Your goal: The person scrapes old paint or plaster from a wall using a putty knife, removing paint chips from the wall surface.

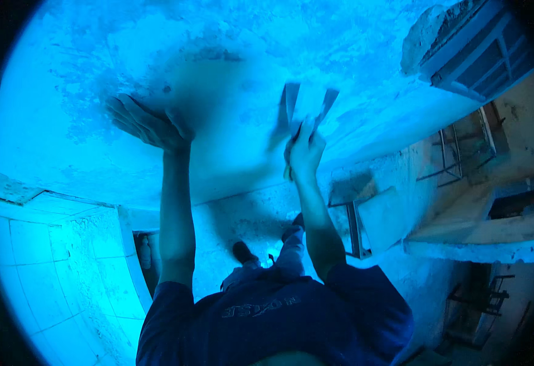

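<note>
A worn, patchy wall (230, 110) fills the space before me, tinted strongly blue. My left hand (150, 125) is raised to it on the left with its fingers stretched out and nothing seen in them; its palm seems to rest on the surface. To the right, my right hand (305, 152) grips a wide-bladed putty knife (308, 102) by the handle. Its blade points up and lies at or very close to the wall; exact contact cannot be told. A dark stain and a small dark spot (167, 89) show near my left hand.
A barred window (489, 58) is at upper right. Below it stand a metal frame (456, 149) and a ledge (480, 249). A dark rectangular frame (357, 230) is by the wall's foot, near my shoes (242, 251). Tiled wall (41, 256) borders a dark opening (146, 259) at left.
</note>
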`<state>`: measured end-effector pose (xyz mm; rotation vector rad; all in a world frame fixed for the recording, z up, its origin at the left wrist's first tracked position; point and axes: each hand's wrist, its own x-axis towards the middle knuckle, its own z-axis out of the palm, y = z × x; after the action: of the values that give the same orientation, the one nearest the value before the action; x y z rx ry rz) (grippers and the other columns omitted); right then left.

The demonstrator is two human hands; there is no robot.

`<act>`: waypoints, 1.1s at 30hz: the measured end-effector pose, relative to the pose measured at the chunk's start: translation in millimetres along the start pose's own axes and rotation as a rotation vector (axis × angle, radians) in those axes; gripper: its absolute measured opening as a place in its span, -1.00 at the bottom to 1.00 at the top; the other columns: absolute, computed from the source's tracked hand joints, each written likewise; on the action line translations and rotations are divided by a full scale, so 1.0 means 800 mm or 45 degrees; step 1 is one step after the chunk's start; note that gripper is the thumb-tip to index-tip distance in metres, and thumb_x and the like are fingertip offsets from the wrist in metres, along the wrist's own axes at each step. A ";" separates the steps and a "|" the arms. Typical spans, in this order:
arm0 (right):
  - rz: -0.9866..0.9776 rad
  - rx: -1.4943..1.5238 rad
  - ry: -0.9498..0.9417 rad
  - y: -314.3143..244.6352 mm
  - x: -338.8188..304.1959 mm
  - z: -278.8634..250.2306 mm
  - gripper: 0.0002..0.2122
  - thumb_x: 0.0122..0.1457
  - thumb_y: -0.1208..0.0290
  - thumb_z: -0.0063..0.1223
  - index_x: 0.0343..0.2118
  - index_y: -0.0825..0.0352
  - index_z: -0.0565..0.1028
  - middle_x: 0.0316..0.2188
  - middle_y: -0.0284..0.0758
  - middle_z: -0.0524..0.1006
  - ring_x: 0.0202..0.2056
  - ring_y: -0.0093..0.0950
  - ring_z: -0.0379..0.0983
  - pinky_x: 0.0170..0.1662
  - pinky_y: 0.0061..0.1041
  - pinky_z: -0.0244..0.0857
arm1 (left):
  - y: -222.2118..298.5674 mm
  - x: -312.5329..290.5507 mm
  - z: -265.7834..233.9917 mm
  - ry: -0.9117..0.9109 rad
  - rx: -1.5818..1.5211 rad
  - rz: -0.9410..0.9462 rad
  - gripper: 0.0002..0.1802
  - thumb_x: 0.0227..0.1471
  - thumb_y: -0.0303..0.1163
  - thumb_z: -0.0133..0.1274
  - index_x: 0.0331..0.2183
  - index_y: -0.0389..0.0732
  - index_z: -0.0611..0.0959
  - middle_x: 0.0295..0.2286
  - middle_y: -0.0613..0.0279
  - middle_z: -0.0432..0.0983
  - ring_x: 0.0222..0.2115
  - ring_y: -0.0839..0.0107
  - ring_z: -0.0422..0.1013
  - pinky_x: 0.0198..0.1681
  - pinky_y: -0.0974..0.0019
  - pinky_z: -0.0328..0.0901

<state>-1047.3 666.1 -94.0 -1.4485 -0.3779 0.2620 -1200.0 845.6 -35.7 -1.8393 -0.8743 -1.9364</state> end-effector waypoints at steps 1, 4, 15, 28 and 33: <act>-0.064 0.056 0.004 -0.032 0.006 0.010 -0.52 0.20 -0.03 -0.29 -0.70 0.27 0.20 -0.89 -0.45 0.15 -0.89 -0.65 0.07 -0.84 -0.60 -0.13 | -0.004 -0.006 -0.007 0.004 0.017 0.003 -0.21 0.09 0.07 -0.37 0.10 -0.44 0.09 0.12 -0.21 -0.10 0.16 -0.15 -0.19 0.15 -0.16 -0.30; -0.100 0.141 0.052 -0.038 0.020 -0.006 -0.53 0.20 -0.03 -0.29 -0.69 0.26 0.21 -0.89 -0.45 0.15 -0.90 -0.63 0.06 -0.84 -0.59 -0.14 | 0.000 0.000 -0.009 -0.007 0.014 0.020 -0.20 0.08 0.07 -0.35 0.10 -0.44 0.08 0.12 -0.21 -0.09 0.16 -0.15 -0.20 0.15 -0.16 -0.31; 0.722 0.512 -0.118 0.075 -0.097 -0.004 -0.53 0.16 -0.11 -0.29 -0.66 0.20 0.30 -0.88 -0.48 0.16 -0.90 -0.63 0.02 -0.86 -0.60 -0.14 | -0.005 -0.004 -0.003 -0.026 0.078 0.074 -0.17 0.07 0.10 -0.33 0.11 -0.43 0.05 0.11 -0.30 -0.13 0.14 -0.20 -0.16 0.13 -0.19 -0.26; 0.836 0.863 -0.139 0.070 -0.070 0.050 -0.54 0.16 -0.11 -0.32 -0.67 0.18 0.21 -0.85 -0.46 0.12 -0.86 -0.64 0.02 -0.83 -0.64 -0.15 | 0.011 -0.006 0.004 0.026 0.080 0.126 -0.23 0.06 -0.10 -0.25 0.10 -0.51 0.00 0.11 -0.35 -0.19 0.14 -0.22 -0.21 0.13 -0.19 -0.27; 0.806 0.865 -0.117 0.075 -0.073 0.056 -0.54 0.16 -0.11 -0.32 -0.68 0.17 0.19 -0.86 -0.46 0.12 -0.87 -0.64 -0.01 -0.83 -0.64 -0.15 | 0.006 -0.007 0.003 0.003 0.099 0.122 -0.22 0.06 -0.08 -0.26 0.10 -0.51 -0.01 0.11 -0.36 -0.22 0.13 -0.25 -0.23 0.13 -0.20 -0.29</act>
<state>-1115.6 690.3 -155.6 -0.8436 0.1154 0.8787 -1195.0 842.7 -40.0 -1.8000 -0.8325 -1.8209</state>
